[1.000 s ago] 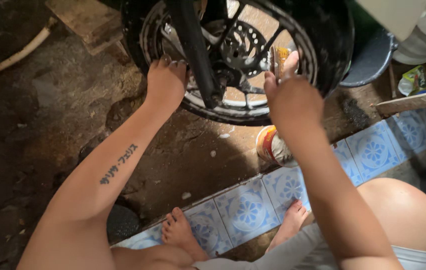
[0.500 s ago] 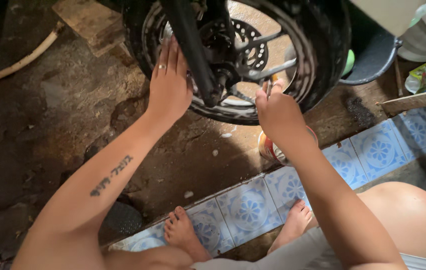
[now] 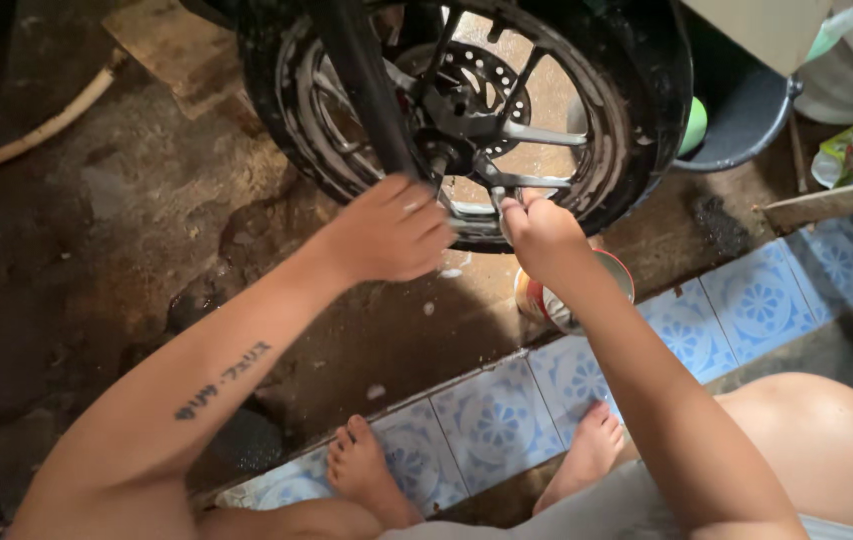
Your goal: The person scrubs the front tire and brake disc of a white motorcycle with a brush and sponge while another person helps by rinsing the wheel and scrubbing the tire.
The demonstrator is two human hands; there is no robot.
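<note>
Squatting: bare feet are resting on the blue-and-white patterned tile strip (image 3: 492, 420), glossy and square-cut, at 6 o'clock in the head view.
Floor: rough, wet, dark concrete (image 3: 97, 260) is spreading out to 9 o'clock.
Tub: a round red-and-white container (image 3: 547, 300) is standing just below the right wrist, partly hidden by it.
Right hand: the right hand (image 3: 544, 236) is pinching closed on a small thing at the wheel's lower rim; what it is cannot be told.
Left hand: the left hand (image 3: 392, 232) is curling loosely, fingers together, touching the rim at the wheel's 6 o'clock, gripping nothing visible.
Wheel: the motorcycle wheel (image 3: 467, 110) is standing upright just beyond both hands, black rubber tyre, metal spokes and drilled brake disc glistening with soapy water.
Beyond: a dark round bucket (image 3: 747, 110) is sitting at 2 o'clock; a pale hose (image 3: 27, 125) is lying at 10 o'clock.
</note>
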